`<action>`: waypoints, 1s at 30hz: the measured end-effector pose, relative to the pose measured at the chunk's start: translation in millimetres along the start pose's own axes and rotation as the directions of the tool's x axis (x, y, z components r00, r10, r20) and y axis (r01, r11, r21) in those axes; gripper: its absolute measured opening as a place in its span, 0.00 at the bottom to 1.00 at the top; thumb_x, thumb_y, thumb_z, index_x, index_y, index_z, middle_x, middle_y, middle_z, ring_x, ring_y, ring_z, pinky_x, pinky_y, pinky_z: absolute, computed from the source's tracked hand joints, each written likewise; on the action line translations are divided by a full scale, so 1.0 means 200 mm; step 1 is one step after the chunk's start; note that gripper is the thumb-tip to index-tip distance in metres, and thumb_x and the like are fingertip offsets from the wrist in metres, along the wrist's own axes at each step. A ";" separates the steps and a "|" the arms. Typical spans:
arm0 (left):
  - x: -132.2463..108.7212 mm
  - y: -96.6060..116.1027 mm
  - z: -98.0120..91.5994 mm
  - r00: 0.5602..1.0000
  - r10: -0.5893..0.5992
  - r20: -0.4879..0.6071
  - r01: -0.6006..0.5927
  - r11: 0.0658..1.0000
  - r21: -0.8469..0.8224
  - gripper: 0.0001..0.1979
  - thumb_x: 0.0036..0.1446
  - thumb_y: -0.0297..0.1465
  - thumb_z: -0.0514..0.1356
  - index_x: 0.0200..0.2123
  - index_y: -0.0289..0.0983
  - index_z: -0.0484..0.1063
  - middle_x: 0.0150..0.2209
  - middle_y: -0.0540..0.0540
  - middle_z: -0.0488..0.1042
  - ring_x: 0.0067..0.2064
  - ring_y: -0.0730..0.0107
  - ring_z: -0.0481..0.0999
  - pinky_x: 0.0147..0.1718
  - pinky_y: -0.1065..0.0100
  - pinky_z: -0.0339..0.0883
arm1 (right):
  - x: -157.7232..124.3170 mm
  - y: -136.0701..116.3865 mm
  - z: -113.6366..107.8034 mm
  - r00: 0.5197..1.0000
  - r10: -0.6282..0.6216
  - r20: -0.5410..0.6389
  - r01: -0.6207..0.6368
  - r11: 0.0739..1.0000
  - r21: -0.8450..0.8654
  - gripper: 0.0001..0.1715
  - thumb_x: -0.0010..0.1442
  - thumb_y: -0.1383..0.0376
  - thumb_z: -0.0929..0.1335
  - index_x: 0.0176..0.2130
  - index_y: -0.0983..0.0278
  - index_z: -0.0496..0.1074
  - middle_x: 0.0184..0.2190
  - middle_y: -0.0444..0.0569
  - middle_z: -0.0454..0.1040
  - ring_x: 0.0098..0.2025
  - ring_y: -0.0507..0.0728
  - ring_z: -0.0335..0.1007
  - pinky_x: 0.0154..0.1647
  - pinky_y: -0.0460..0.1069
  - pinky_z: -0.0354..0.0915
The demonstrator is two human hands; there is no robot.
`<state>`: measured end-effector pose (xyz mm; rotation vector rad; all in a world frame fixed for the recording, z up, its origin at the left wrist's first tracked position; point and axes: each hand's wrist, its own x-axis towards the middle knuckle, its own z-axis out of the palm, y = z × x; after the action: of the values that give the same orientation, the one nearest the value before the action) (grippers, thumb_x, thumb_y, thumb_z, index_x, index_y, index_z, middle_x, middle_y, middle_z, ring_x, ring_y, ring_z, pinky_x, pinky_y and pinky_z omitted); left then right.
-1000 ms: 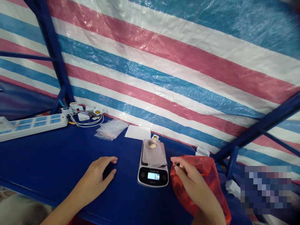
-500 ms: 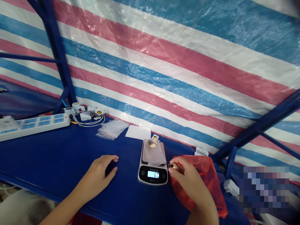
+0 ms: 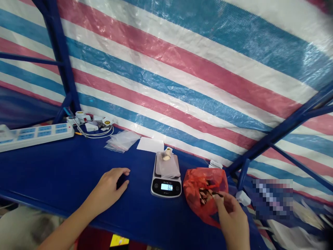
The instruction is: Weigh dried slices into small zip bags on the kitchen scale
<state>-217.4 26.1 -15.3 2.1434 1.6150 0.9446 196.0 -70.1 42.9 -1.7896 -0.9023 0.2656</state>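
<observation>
My left hand rests on the blue table, thumb and fingers apart, holding nothing. Right of it stands a digital kitchen scale, its display showing what looks like 6.6. On its pan lies a clear plastic bag with a few pale pieces in its far end. Further right sits an open red plastic bag with several brown and pale dried pieces inside. At the bag's right side, my right hand pinches a small dark brown piece; its exact kind is unclear.
A white power strip lies at the left, beside a heap of white fittings and cable. Flat clear bags and a white paper lie behind the scale. A white object is near the right frame post.
My right hand has moved right, from beside the scale to the red bag's right side, and the bag's opening now shows. The display went from about 6.7 to 6.6. My left hand stayed put.
</observation>
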 end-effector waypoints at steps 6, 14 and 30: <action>0.01 -0.01 0.00 1.000 0.004 0.002 -0.004 1.000 0.005 0.22 0.63 0.49 0.55 0.52 0.44 0.75 0.50 0.43 0.79 0.50 0.53 0.79 0.51 0.52 0.74 | -0.11 0.02 0.01 0.999 0.014 0.047 -0.022 0.983 0.180 0.25 0.50 0.50 0.76 0.42 0.63 0.78 0.42 0.55 0.83 0.43 0.64 0.81 0.44 0.53 0.75; 0.01 0.01 0.00 0.999 0.032 -0.023 -0.032 0.999 0.007 0.20 0.63 0.46 0.56 0.51 0.42 0.75 0.49 0.43 0.80 0.52 0.54 0.79 0.53 0.53 0.72 | -0.28 -0.12 0.27 0.952 -0.119 0.282 -0.025 0.888 0.458 0.20 0.55 0.54 0.77 0.43 0.63 0.76 0.40 0.53 0.83 0.43 0.61 0.81 0.46 0.52 0.76; -0.01 0.03 -0.02 1.000 0.019 -0.002 -0.019 0.999 -0.043 0.16 0.64 0.41 0.56 0.51 0.43 0.74 0.49 0.44 0.79 0.53 0.55 0.77 0.55 0.52 0.70 | -0.32 -0.23 0.66 0.967 0.060 0.248 -0.157 0.907 0.390 0.27 0.45 0.48 0.79 0.31 0.64 0.72 0.31 0.54 0.82 0.36 0.61 0.81 0.38 0.51 0.74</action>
<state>-215.9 22.1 -8.7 2.1333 1.5632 0.9786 57.3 -13.4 13.8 -1.4369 -0.8351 0.6970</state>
